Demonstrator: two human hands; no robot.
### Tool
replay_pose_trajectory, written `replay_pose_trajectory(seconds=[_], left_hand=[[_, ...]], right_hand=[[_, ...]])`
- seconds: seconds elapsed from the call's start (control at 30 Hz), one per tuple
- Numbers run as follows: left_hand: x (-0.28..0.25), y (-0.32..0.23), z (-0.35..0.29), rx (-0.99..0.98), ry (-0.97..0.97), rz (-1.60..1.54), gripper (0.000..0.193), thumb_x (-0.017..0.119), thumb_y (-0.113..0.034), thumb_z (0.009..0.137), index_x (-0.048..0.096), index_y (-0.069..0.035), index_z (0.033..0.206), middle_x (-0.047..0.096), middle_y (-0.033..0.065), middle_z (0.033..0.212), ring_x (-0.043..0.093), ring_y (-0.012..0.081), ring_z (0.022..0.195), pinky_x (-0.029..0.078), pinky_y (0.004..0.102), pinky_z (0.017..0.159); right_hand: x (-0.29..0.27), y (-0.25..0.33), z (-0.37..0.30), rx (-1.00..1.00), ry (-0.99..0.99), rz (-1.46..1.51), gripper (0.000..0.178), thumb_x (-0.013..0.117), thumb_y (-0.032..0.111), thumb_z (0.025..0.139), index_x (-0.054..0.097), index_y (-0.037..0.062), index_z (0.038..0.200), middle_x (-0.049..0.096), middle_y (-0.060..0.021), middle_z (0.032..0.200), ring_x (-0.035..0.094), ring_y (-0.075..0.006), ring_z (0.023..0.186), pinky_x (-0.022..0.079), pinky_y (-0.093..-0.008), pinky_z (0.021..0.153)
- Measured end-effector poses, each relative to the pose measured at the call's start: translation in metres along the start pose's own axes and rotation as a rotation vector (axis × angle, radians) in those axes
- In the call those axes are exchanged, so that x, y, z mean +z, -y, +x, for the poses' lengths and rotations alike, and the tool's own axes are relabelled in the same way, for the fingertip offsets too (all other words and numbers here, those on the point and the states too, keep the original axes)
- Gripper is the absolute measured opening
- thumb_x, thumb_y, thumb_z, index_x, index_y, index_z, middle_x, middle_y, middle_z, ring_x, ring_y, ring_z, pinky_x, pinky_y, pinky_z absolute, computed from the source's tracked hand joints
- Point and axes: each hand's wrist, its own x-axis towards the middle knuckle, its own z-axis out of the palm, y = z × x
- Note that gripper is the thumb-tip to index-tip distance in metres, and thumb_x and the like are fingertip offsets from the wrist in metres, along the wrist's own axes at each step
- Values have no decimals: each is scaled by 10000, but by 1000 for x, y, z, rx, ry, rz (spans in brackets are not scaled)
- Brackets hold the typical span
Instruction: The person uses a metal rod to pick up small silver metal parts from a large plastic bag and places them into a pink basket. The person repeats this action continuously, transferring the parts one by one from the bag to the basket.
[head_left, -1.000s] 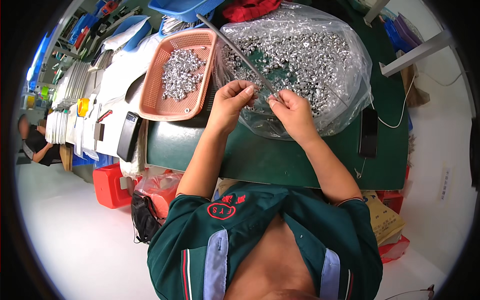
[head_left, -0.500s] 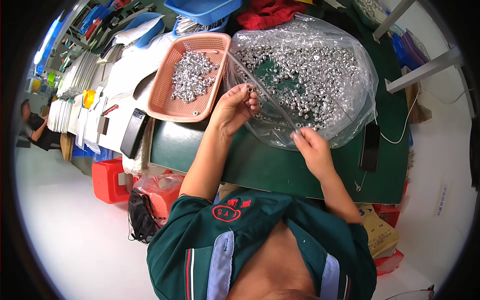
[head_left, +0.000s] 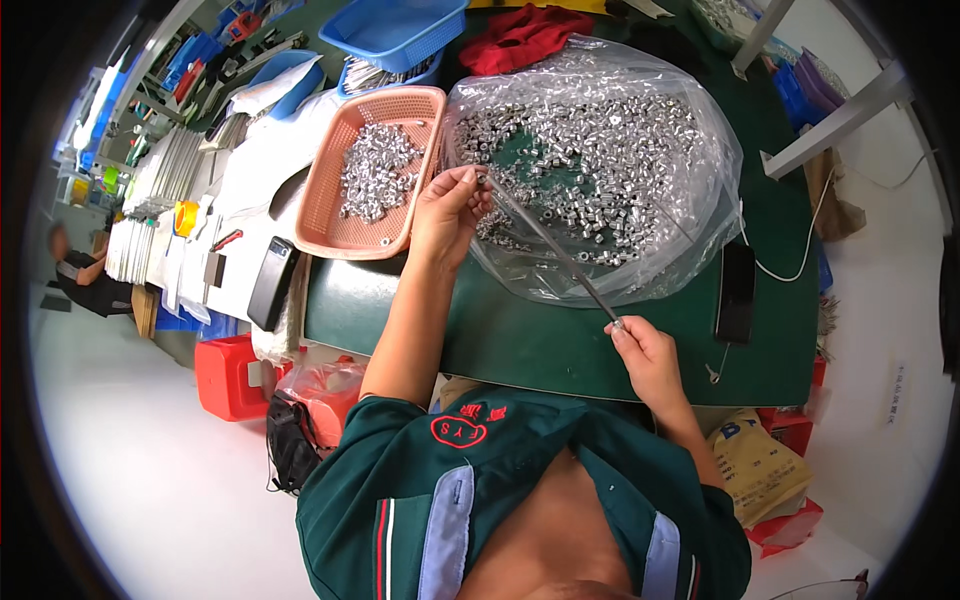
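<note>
A thin grey metal rod [head_left: 548,240] slants from my left hand down to my right hand, across the front of a clear plastic bag [head_left: 722,205]. My right hand [head_left: 650,362] is closed on the rod's near end, thumb on top. At the far end, my left hand [head_left: 450,208] pinches with thumb and fingertips; a small metal sleeve [head_left: 482,176] shows there, against the rod tip. Whether the sleeve sits on the rod or beside it, I cannot tell. Many small silver sleeves [head_left: 640,150] lie in the spread bag.
Left of the bag stands a pink perforated basket [head_left: 318,222] holding more silver sleeves. Behind are blue baskets [head_left: 385,48] and a red cloth [head_left: 522,40]. A black phone [head_left: 736,295] lies right on the green table [head_left: 520,345]; a black case [head_left: 272,284] lies left. Another person sits far left.
My right hand has drawn nearer and slightly right with the rod. The rod's far end has come down to my left fingers, which have shifted a little left.
</note>
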Motion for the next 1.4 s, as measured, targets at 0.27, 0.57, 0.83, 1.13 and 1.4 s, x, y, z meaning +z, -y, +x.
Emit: replay_pose_trajectory(seconds=[0.27, 0.57, 0.83, 1.13, 1.4], left_hand=[[22, -2, -4, 157, -34, 198, 140, 613, -108, 912, 640, 7, 989, 656, 62, 849, 592, 124, 723, 497, 264, 688], [36, 5, 1, 177, -27, 197, 143, 615, -94, 909, 642, 22, 989, 651, 65, 840, 591, 136, 713, 493, 264, 680], [46, 8, -1, 282, -68, 455, 141, 642, -73, 885, 648, 36, 974, 662, 65, 844, 605, 130, 732, 492, 266, 734], [50, 9, 8, 99, 81, 224, 196, 667, -14, 834, 617, 40, 1015, 664, 84, 812, 624, 158, 704, 506, 280, 705], [69, 15, -1, -244, 469, 630, 345, 675, -50, 827, 606, 8, 1160, 671, 77, 1055, 623, 159, 959, 475, 272, 834]], right_hand=[[-4, -7, -3, -27, -10, 55, 149, 560, 105, 925, 621, -29, 954, 545, -21, 643, 455, -51, 591, 382, -241, 531], [-15, -9, -4, 5, 5, 63, 158, 565, 116, 925, 618, -30, 958, 608, -69, 700, 521, -91, 616, 425, -251, 575], [-19, -14, -5, -2, -18, 23, 163, 574, 127, 921, 617, -27, 949, 607, -76, 698, 537, -100, 621, 435, -258, 583], [-17, -15, -2, 81, 24, 153, 156, 561, 128, 927, 614, -18, 913, 520, -14, 637, 452, -66, 596, 395, -245, 556], [-11, -17, 17, 58, -38, 286, 180, 549, 142, 945, 610, -20, 894, 462, 34, 625, 389, -33, 587, 337, -220, 525]])
